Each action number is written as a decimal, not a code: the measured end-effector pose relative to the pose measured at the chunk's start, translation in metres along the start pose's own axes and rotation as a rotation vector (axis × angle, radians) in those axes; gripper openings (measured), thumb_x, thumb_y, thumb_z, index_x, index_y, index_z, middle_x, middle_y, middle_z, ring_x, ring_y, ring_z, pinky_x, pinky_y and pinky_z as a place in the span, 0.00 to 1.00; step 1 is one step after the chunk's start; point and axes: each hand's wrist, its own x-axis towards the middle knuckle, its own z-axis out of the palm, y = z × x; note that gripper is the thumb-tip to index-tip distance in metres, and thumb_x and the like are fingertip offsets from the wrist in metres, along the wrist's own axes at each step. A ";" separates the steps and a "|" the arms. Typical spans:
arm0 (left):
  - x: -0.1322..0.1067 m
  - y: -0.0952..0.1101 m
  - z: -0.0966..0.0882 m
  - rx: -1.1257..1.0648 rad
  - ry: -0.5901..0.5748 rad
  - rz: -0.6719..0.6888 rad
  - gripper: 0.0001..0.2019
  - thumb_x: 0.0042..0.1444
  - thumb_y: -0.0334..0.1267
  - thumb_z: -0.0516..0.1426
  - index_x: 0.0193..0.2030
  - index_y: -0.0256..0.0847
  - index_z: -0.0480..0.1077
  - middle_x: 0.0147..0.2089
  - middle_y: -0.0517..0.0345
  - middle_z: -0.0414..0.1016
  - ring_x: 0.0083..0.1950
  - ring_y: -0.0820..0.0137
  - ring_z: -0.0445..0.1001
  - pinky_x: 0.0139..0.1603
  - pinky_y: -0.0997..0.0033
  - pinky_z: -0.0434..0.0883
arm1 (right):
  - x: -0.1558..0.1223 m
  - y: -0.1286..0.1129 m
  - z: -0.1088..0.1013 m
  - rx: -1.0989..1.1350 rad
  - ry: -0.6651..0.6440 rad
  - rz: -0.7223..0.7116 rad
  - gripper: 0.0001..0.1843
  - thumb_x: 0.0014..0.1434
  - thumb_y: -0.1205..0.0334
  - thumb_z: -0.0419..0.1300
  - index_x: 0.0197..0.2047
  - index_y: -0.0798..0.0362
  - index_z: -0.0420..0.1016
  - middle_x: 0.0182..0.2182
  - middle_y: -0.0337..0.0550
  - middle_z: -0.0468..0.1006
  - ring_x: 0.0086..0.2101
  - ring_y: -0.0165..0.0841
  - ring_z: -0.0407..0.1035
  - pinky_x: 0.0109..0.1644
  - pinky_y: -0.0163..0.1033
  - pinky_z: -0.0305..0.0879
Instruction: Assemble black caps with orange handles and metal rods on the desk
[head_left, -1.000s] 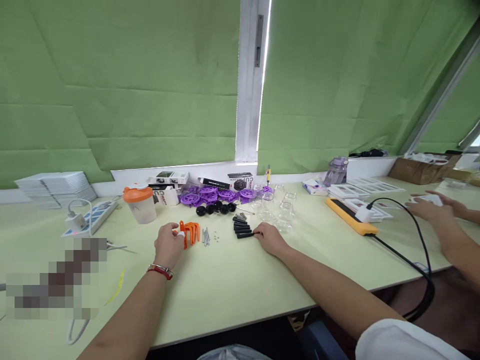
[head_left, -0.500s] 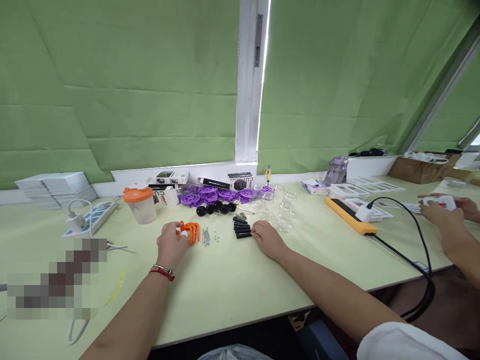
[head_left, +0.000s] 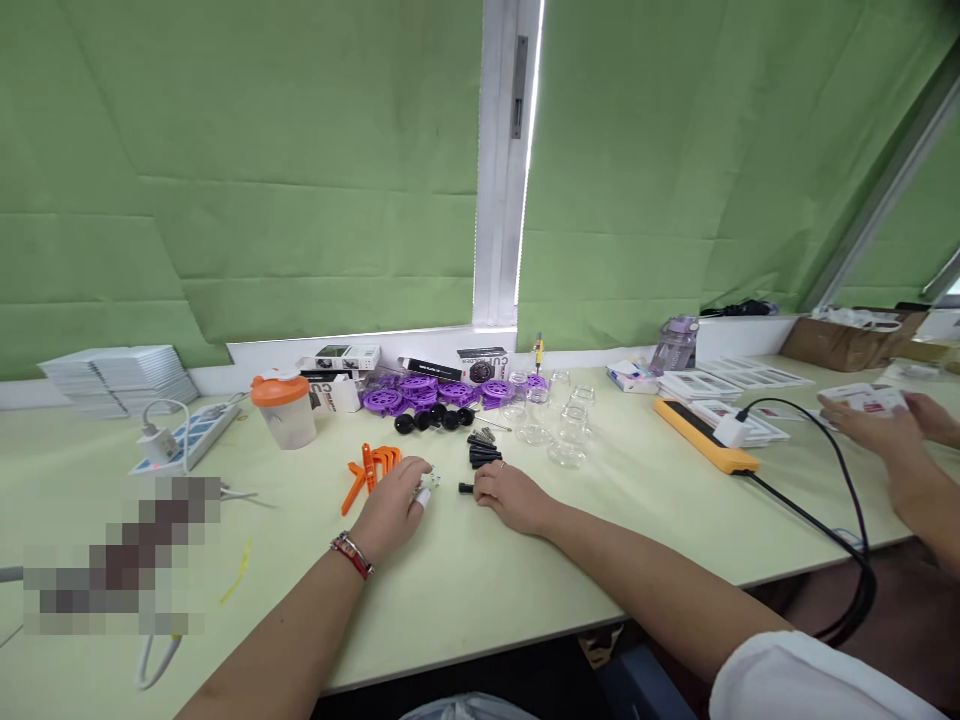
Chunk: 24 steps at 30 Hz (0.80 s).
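My left hand (head_left: pixel 391 505) is low over the table, its thumb, with a white covering, apart from the forefinger. Beneath it lie the metal screws, mostly hidden; a few tiny metal pieces (head_left: pixel 435 481) show past the fingertips. Just left of this hand are several orange plastic brackets (head_left: pixel 369 468), one lying askew from the others. My right hand (head_left: pixel 514 497) is closed on a black handle (head_left: pixel 466 488), whose left end sticks out past the fingers. Behind that hand lie several more black handles (head_left: pixel 484 455) and a small heap of springs (head_left: pixel 487 435).
Black knobs (head_left: pixel 435 417), purple plastic wheels (head_left: pixel 420 390) and glass jars (head_left: pixel 570 440) stand further back. An orange-lidded cup (head_left: pixel 285 415) is at left. A yellow power strip (head_left: pixel 705 437) with a black cable lies right, near another person's hands (head_left: pixel 870 430).
My left hand has moved right from the orange brackets to the screws, leaving one bracket askew. My right hand has drawn a black handle towards me, away from the pile.
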 end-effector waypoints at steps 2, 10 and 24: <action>-0.001 0.003 0.000 -0.024 -0.058 0.019 0.17 0.52 0.28 0.49 0.48 0.41 0.66 0.49 0.51 0.69 0.47 0.62 0.69 0.49 0.61 0.66 | 0.006 -0.006 0.005 0.063 -0.002 -0.038 0.07 0.58 0.69 0.55 0.32 0.53 0.74 0.34 0.45 0.73 0.37 0.34 0.63 0.43 0.40 0.59; -0.001 -0.002 0.002 -0.179 -0.179 -0.074 0.20 0.50 0.32 0.53 0.51 0.42 0.69 0.41 0.52 0.73 0.40 0.64 0.69 0.43 0.63 0.67 | 0.026 -0.031 0.023 0.620 0.077 0.165 0.06 0.52 0.71 0.56 0.28 0.53 0.72 0.29 0.38 0.71 0.32 0.30 0.64 0.40 0.37 0.60; 0.005 0.003 0.002 -0.685 -0.022 -0.313 0.09 0.46 0.42 0.59 0.33 0.40 0.72 0.31 0.60 0.72 0.34 0.70 0.69 0.38 0.68 0.68 | 0.043 -0.047 0.040 1.262 0.185 0.310 0.15 0.46 0.53 0.65 0.29 0.54 0.68 0.23 0.34 0.66 0.26 0.26 0.57 0.34 0.35 0.54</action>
